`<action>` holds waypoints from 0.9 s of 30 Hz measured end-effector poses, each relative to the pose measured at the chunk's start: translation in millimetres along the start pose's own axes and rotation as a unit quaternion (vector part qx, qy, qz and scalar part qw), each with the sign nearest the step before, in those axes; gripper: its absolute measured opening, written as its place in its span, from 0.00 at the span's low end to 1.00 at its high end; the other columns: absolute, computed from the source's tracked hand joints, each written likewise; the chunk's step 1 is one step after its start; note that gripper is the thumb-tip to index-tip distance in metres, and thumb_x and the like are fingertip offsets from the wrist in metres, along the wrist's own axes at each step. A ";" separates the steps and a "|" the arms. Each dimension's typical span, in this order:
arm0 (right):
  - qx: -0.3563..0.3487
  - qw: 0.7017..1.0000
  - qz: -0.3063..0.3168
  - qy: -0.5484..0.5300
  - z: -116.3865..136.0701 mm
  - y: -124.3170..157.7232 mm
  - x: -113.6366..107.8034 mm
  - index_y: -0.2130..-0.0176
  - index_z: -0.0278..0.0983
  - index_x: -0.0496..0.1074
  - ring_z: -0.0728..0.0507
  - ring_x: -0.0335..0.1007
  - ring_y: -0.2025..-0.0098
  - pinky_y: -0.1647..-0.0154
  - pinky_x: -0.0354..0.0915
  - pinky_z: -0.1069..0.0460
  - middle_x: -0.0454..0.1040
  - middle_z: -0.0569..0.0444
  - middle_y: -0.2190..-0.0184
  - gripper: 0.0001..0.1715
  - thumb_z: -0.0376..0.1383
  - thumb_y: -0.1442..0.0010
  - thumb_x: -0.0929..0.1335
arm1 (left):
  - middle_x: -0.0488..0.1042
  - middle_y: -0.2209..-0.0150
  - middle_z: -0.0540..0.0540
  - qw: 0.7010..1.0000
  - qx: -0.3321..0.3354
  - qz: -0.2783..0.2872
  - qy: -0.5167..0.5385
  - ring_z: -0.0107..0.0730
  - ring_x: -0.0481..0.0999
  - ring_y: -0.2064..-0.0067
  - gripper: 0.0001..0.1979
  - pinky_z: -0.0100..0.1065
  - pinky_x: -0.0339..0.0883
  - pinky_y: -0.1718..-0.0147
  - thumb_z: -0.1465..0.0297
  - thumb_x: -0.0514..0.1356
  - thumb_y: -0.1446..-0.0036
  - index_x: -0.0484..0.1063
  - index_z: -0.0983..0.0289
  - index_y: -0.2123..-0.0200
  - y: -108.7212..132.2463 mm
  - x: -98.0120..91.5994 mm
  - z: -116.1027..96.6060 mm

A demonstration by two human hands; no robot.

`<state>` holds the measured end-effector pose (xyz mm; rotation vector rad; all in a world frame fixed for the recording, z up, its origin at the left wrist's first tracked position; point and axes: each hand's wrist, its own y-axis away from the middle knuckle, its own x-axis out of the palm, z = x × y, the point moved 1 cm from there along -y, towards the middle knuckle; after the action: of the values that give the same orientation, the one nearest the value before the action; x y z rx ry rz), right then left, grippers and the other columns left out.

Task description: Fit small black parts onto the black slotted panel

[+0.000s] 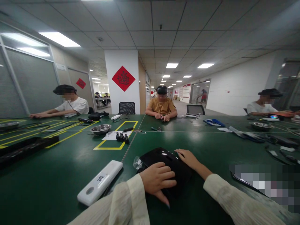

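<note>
A glossy black, curved shell-like object [161, 156] rests on the green table in front of me; its exact kind is not clear. Across its near left side lies my left hand [158, 178], fingers spread and thumb pointing down toward the table. My right hand [189, 160] rests along its right edge with the fingers stretched out flat. A small clear plastic bag [137, 163] pokes out at the object's left side. The underside of the black object is hidden.
A white device marked 26 [100, 182] lies left of my left arm. Beyond are several black cylindrical parts [122, 137] on paper and a metal bowl [100, 129]. A black tray [25, 150] stands far left. Across the table sits a person [161, 106]; others sit left and right.
</note>
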<state>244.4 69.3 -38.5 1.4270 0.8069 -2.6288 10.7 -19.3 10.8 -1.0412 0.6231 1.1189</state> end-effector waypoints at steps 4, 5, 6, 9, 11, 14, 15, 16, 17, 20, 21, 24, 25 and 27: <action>0.083 0.971 -0.100 -0.202 8.5 -5.9 1.0 0.49 0.34 0.67 0.44 0.71 0.55 0.53 0.65 0.46 0.74 0.44 0.56 0.26 0.41 0.38 0.54 | 0.72 0.59 0.56 0.999 -0.031 -0.009 0.005 0.36 0.67 0.60 0.35 0.37 0.56 0.62 0.40 0.45 0.52 0.66 0.62 0.57 7.4 -0.4 9.4; 0.094 0.961 -0.122 -0.228 14.3 -5.3 0.7 0.49 0.34 0.67 0.44 0.71 0.56 0.54 0.66 0.46 0.74 0.44 0.57 0.26 0.42 0.38 0.53 | 0.72 0.59 0.57 0.999 -0.049 -0.016 0.011 0.37 0.67 0.59 0.34 0.38 0.56 0.61 0.40 0.44 0.52 0.66 0.62 0.57 9.5 -1.6 11.5; 0.089 0.959 -0.137 -0.234 21.8 -3.3 -0.2 0.49 0.34 0.67 0.44 0.71 0.57 0.54 0.65 0.46 0.74 0.44 0.58 0.26 0.42 0.38 0.53 | 0.71 0.58 0.58 0.997 -0.077 -0.024 0.016 0.37 0.67 0.59 0.34 0.38 0.56 0.60 0.41 0.42 0.50 0.66 0.62 0.57 11.5 -3.3 13.7; -0.025 0.981 -0.109 -0.156 52.2 9.3 -5.8 0.52 0.38 0.69 0.44 0.68 0.55 0.50 0.61 0.45 0.73 0.47 0.57 0.21 0.41 0.39 0.56 | 0.70 0.58 0.59 0.985 -0.159 -0.057 0.027 0.39 0.66 0.58 0.31 0.40 0.56 0.58 0.48 0.36 0.43 0.65 0.64 0.56 16.9 -11.4 19.8; -0.114 0.989 -0.046 -0.077 73.6 20.0 -11.0 0.52 0.39 0.69 0.44 0.66 0.53 0.49 0.59 0.45 0.72 0.49 0.56 0.19 0.39 0.40 0.58 | 0.70 0.57 0.58 0.969 -0.236 -0.065 0.024 0.38 0.65 0.56 0.24 0.40 0.56 0.57 0.55 0.38 0.39 0.65 0.64 0.57 19.8 -17.1 23.5; -0.167 0.985 0.035 0.007 96.6 31.4 -18.3 0.50 0.40 0.67 0.44 0.64 0.52 0.49 0.58 0.46 0.69 0.49 0.53 0.21 0.42 0.41 0.61 | 0.69 0.58 0.57 0.926 -0.370 -0.072 0.012 0.37 0.66 0.55 0.15 0.39 0.56 0.55 0.64 0.43 0.39 0.65 0.63 0.57 23.9 -20.3 28.8; -0.165 0.985 0.049 0.025 100.9 33.1 -20.1 0.49 0.39 0.66 0.43 0.64 0.52 0.50 0.58 0.47 0.68 0.49 0.52 0.23 0.43 0.42 0.62 | 0.70 0.58 0.56 0.906 -0.416 -0.077 0.006 0.37 0.66 0.55 0.14 0.39 0.56 0.55 0.65 0.44 0.39 0.65 0.63 0.58 25.7 -19.0 30.9; -0.159 0.985 0.057 0.040 103.7 33.8 -21.3 0.48 0.39 0.66 0.43 0.63 0.53 0.50 0.58 0.47 0.67 0.48 0.52 0.24 0.45 0.42 0.62 | 0.70 0.59 0.55 0.883 -0.461 -0.087 -0.002 0.37 0.66 0.55 0.13 0.39 0.56 0.54 0.66 0.45 0.39 0.65 0.62 0.58 27.9 -16.8 33.4; -0.152 0.985 0.059 0.050 105.2 33.9 -22.0 0.48 0.38 0.65 0.43 0.63 0.53 0.51 0.59 0.47 0.67 0.47 0.53 0.25 0.46 0.42 0.62 | 0.70 0.59 0.55 0.858 -0.505 -0.094 -0.005 0.37 0.66 0.54 0.12 0.40 0.56 0.53 0.66 0.45 0.39 0.65 0.62 0.58 30.5 -13.5 36.2; -0.148 0.985 0.052 0.068 105.3 32.7 -21.0 0.48 0.38 0.66 0.43 0.63 0.54 0.52 0.58 0.47 0.68 0.47 0.55 0.25 0.46 0.42 0.62 | 0.70 0.58 0.56 0.756 -0.643 -0.122 -0.004 0.40 0.66 0.53 0.12 0.41 0.58 0.53 0.65 0.45 0.40 0.65 0.62 0.59 40.9 -1.5 46.7; -0.151 0.985 0.048 0.074 104.8 32.4 -20.1 0.49 0.38 0.66 0.42 0.63 0.54 0.52 0.58 0.47 0.68 0.48 0.55 0.24 0.46 0.41 0.61 | 0.70 0.58 0.56 0.722 -0.681 -0.120 0.007 0.40 0.66 0.53 0.12 0.41 0.58 0.53 0.65 0.45 0.40 0.65 0.62 0.59 44.6 2.4 50.3; -0.135 0.986 0.029 0.094 103.4 32.5 -17.6 0.50 0.39 0.67 0.42 0.62 0.53 0.50 0.56 0.45 0.70 0.48 0.57 0.21 0.44 0.40 0.60 | 0.70 0.57 0.55 0.642 -0.756 -0.114 0.061 0.40 0.66 0.51 0.12 0.41 0.59 0.51 0.65 0.45 0.40 0.64 0.61 0.59 54.1 11.5 59.1; -0.124 0.987 0.024 0.097 103.0 32.8 -17.0 0.50 0.40 0.67 0.42 0.62 0.53 0.50 0.55 0.45 0.70 0.48 0.57 0.22 0.44 0.40 0.60 | 0.70 0.57 0.55 0.624 -0.770 -0.109 0.080 0.40 0.66 0.51 0.12 0.41 0.59 0.51 0.65 0.45 0.41 0.65 0.60 0.59 56.5 13.7 61.0; -0.108 0.989 0.024 0.094 102.3 33.2 -16.2 0.48 0.40 0.66 0.42 0.61 0.53 0.50 0.55 0.44 0.70 0.48 0.57 0.23 0.45 0.40 0.60 | 0.71 0.57 0.55 0.595 -0.790 -0.097 0.110 0.42 0.66 0.49 0.12 0.41 0.59 0.50 0.65 0.47 0.42 0.65 0.60 0.59 60.2 17.1 63.1</action>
<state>184.1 -9.9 5.4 1.6239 1.0269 -2.3132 -44.9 49.4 1.6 -2.7118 -0.6032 1.2100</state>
